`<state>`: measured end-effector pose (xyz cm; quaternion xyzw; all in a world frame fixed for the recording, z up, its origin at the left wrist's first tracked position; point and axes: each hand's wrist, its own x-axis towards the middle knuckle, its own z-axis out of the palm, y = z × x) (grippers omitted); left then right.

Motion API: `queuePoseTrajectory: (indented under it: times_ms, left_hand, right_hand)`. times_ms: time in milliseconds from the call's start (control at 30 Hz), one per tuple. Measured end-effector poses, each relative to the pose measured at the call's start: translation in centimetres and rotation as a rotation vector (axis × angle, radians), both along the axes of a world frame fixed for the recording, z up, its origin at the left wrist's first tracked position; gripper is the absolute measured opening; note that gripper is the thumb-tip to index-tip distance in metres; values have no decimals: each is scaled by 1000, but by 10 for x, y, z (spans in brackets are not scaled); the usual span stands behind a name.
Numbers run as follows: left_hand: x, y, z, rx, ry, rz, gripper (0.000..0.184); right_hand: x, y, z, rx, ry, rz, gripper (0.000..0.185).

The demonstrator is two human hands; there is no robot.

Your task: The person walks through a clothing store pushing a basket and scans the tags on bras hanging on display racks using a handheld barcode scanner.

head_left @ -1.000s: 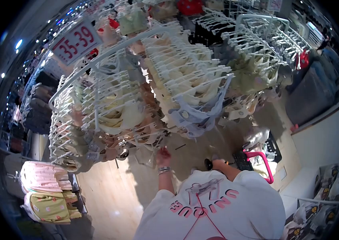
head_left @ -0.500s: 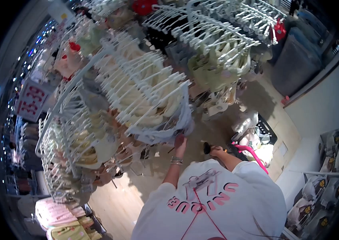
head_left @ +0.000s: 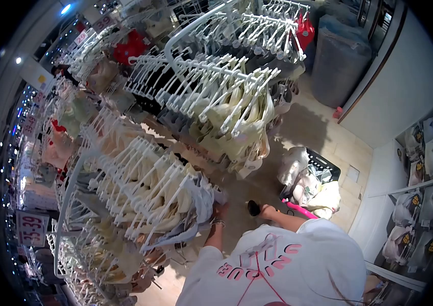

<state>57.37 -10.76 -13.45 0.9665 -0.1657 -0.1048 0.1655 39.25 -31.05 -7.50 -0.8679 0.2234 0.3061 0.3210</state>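
Note:
My left hand (head_left: 220, 210) is at the right edge of a pale blue garment (head_left: 202, 201), the nearest in a row of cream garments (head_left: 142, 188) on white hangers. Its fingers are small and partly lost against the cloth, so their grip cannot be made out. Close to the front of my white shirt, my right hand (head_left: 267, 211) is closed round a dark object with a rounded black end (head_left: 253, 207).
A black basket (head_left: 323, 164) with a pink handle (head_left: 298, 209) and bagged clothes stands on the floor. Another rack (head_left: 247, 76) is ahead, a large grey bin (head_left: 339, 66) behind it. Shelves of packaged items (head_left: 405, 204) line the right. A price sign (head_left: 32, 228) hangs left.
The view has swung right, so the racks appear farther left. My left hand has come from below the hangers to the blue garment. My right hand still has the dark object.

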Motion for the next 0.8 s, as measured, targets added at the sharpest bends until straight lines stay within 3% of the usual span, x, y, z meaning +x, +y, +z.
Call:
queuePoseTrajectory:
  times_ms: [67,167,200,267,400,433,567,600,700,800]
  left_hand:
    - [5,-5,-9,52,-145,45,80]
    - [1,-9,29,-35,100,110,86]
    - [4,-4,15,63,148,35,84]
    - [15,12,-39,258,238,-114,81]
    - [37,22,-80,45,92,-199,71]
    - [34,20,-67,21,143,-164,70]
    - [6,-17,96,-56,497,114,67]
    - [2,-18,104,-47,477,91,65]
    - [2,-14,89,-36,389,-3,60]
    - [0,-10,82,-112,416,-8,57]
  right_hand:
    - [7,-3,18,83,-57,-76,49]
    - [26,-1,-18,300,-132,-212,48]
    - [28,0,-7,180,-249,-159,49]
    - [33,4,-9,252,-323,-255,50]
    - [48,10,41,500,-321,-601,38]
    - [52,12,50,567,-234,-654,40]
    - [52,28,90,745,28,-857,41]
    - [50,32,98,770,64,-908,39]
    - [43,55,49,926,-221,-997,33]
    - [42,66,40,1044,-236,-1211,29]
